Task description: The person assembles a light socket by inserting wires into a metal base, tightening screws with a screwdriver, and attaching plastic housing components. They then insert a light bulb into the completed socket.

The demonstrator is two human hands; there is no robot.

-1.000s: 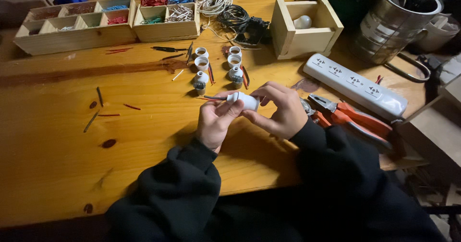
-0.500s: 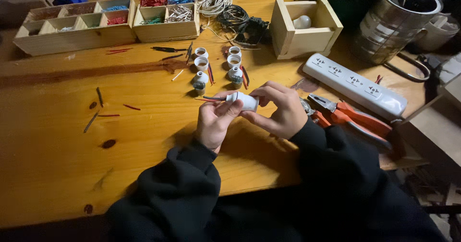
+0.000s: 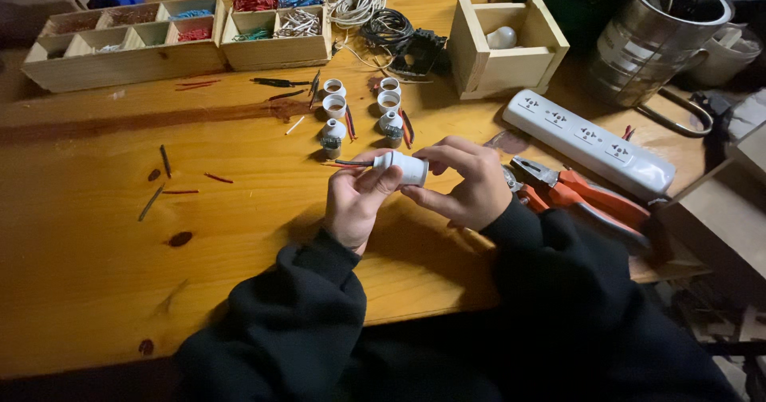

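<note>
While I watch from the head view, the lines run so:
Socket: smooth white plastic cylinder [image 3: 405,167], lying sideways above the table's [image 3: 239,234] near middle; red and black wires [image 3: 351,163] stick out its left end.
Left hand: [image 3: 357,202] fingers curled shut on its left end.
Right hand: [image 3: 467,182] wrapped closed around its right end.
Strip: long white block [image 3: 586,142], grey oval sockets, toward the right edge.
Pliers: orange grips [image 3: 586,202], just right of my hands.

Fingers hide much of the white lamp socket [image 3: 407,167]; its grip unclear.
</note>
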